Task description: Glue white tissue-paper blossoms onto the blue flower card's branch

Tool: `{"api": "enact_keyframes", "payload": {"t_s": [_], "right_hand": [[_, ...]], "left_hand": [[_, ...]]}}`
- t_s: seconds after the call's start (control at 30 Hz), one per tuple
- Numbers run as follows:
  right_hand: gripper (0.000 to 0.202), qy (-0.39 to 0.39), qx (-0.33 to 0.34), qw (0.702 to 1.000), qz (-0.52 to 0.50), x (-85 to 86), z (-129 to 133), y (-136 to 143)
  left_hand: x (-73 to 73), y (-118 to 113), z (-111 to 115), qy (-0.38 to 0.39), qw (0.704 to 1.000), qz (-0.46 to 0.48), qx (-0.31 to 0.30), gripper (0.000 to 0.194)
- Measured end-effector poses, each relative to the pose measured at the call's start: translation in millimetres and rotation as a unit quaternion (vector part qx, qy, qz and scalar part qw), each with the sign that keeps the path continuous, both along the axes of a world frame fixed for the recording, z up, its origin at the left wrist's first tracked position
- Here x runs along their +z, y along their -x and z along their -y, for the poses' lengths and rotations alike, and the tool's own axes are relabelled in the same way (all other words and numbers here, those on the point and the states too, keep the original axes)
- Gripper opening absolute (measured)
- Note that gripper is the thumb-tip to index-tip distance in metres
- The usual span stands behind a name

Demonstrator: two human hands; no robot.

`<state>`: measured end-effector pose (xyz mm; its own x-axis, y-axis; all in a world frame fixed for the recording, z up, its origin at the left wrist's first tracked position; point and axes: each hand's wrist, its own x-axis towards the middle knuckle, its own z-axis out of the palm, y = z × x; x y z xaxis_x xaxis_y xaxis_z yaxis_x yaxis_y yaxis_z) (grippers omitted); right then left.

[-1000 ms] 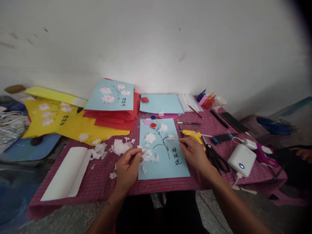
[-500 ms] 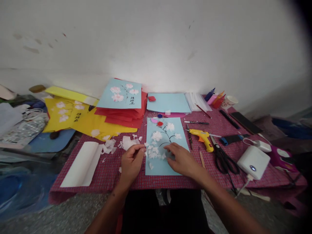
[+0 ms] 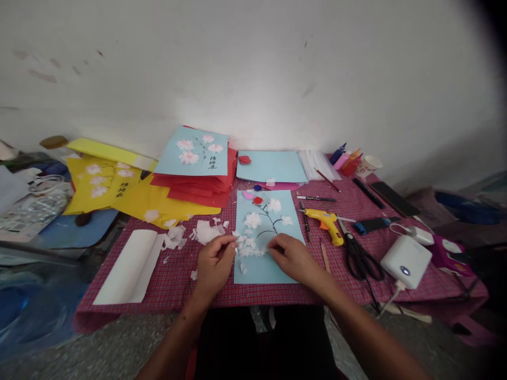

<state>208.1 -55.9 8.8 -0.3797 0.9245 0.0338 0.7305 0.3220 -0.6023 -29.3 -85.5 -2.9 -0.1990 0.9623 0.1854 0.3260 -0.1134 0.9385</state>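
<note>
On the light blue sheet [image 3: 281, 272] is a drawn dark branch with white paper blossoms [image 3: 252, 220]. Several torn white paper scraps [image 3: 249, 245] lie between my two hands on its lower left. My left hand [image 3: 215, 264] is at the sheet's left edge, thumb and forefinger pinched together; whatever is between them is too small to name. Over the sheet's right half, my right hand [image 3: 291, 257] has its fingers drawn together beside the scraps, the tips partly hidden. More torn white paper [image 3: 208, 231] lies just beyond my left hand.
A yellow glue gun [image 3: 325, 221], black scissors [image 3: 360, 258] and a white power bank [image 3: 407, 261] lie to the right. A folded white sheet [image 3: 127, 269] is at left. Behind it are yellow sheets [image 3: 158, 203] and a red paper stack [image 3: 198, 190] topped by a finished blue flower picture [image 3: 190, 150].
My right hand's fingers have gone from spread to drawn together, close to the scraps. My left hand stays pinched in nearly the same place. The view has shifted slightly.
</note>
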Motion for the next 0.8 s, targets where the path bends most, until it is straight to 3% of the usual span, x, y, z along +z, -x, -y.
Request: {"api": "enact_keyframes", "payload": {"t_s": [0.23, 0.5, 0.8], "right_hand": [[0.039, -0.014, -0.025, 0.997, 0.065, 6.4, 6.1, 12.6], [0.014, -0.015, -0.044, 0.992, 0.116, -0.2, 1.7, 19.6], [0.008, 0.001, -0.048, 0.994, 0.103, 0.0, -3.3, 19.5]], "left_hand": [[-0.8, 0.1, 0.2, -0.004, 1.000, -0.007, -0.009, 0.017], [0.5, -0.1, 1.0, -0.002, 1.000, 0.006, -0.008, 0.017], [2.1, 0.1, 1.4, -0.010, 1.000, -0.013, -0.017, 0.016]]}}
